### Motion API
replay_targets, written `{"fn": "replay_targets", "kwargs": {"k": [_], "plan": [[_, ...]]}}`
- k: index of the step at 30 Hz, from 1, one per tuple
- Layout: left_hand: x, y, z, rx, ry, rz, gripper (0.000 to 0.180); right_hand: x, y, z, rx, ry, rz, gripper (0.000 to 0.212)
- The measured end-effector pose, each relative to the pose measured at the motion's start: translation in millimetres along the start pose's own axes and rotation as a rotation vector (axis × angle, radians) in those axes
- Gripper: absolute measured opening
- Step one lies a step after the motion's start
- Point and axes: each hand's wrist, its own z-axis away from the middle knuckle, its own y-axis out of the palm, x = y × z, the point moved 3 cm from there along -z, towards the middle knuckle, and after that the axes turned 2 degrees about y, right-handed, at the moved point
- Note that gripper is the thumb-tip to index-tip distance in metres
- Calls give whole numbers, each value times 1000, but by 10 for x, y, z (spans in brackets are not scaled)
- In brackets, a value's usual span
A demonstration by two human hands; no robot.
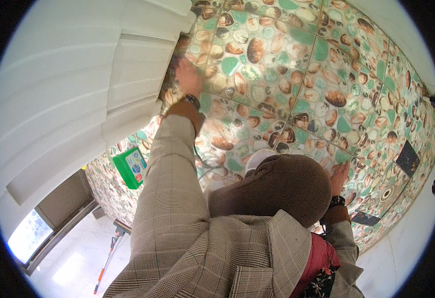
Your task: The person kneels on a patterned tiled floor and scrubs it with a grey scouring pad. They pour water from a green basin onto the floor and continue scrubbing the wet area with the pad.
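Note:
My left hand [188, 77] is at the lower edge of a large white ridged unit [138, 64], low over the pebble-patterned tile floor [257, 74]. Its fingers run into the dark gap beside that edge, so their grip is hidden. A dark band circles the left wrist. To the right of my brown-clad knee [282, 188], my right hand [340, 176] rests by the tiles, fingers extended downward and nothing visible in them. The knee covers part of this hand. Behind my left forearm sits a green container [129, 168] with a printed label.
A round floor drain [386, 192] and a dark square tile [407, 159] lie at the right. A thin cable [202, 164] crosses the tiles near my left sleeve. At the lower left, a long-handled floor tool [109, 256] lies on white flooring near a dark-framed opening [53, 223].

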Motion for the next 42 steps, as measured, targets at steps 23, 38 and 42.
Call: {"fn": "replay_targets", "kwargs": {"k": [23,38,42], "plan": [[-1510,-49,863,277,611,336,44,-38,44,-16,5,-22,27,74],[-1861,52,476,235,373,347,36,-6,18,-21,8,15,26,74],[-1525,-3,712,412,524,422,44,-38,20,-19,-21,19,32,74]]}}
